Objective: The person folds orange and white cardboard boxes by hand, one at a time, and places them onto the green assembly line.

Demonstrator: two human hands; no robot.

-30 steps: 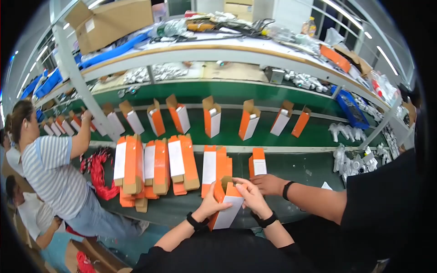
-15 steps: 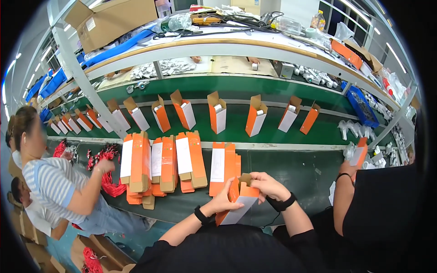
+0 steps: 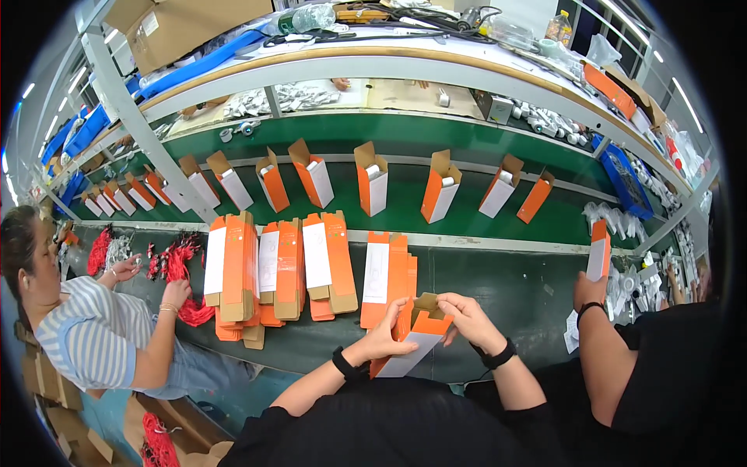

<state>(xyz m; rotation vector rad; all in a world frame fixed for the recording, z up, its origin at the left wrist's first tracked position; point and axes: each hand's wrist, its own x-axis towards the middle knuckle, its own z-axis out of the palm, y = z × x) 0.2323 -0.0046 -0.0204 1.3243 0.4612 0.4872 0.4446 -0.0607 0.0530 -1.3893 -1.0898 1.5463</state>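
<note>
My left hand grips an orange and white carton by its orange side, thumb across the front. The carton is tilted, its brown cardboard top flap standing up and its top end open. My right hand pinches the top right edge of the carton near that flap; some fingertips are hidden behind it. What lies inside the carton cannot be made out. Just beyond my left hand lies a stack of flattened orange and white cartons.
More flattened cartons lie in stacks to the left. Open cartons with white parts stand in a row on the green belt. A co-worker handles red cords at left; another person's hand holds a carton at right.
My right hand has shifted slightly up and outward along the carton's top edge. The co-worker at left has leaned back, and the right-hand person's carton has moved a little left.
</note>
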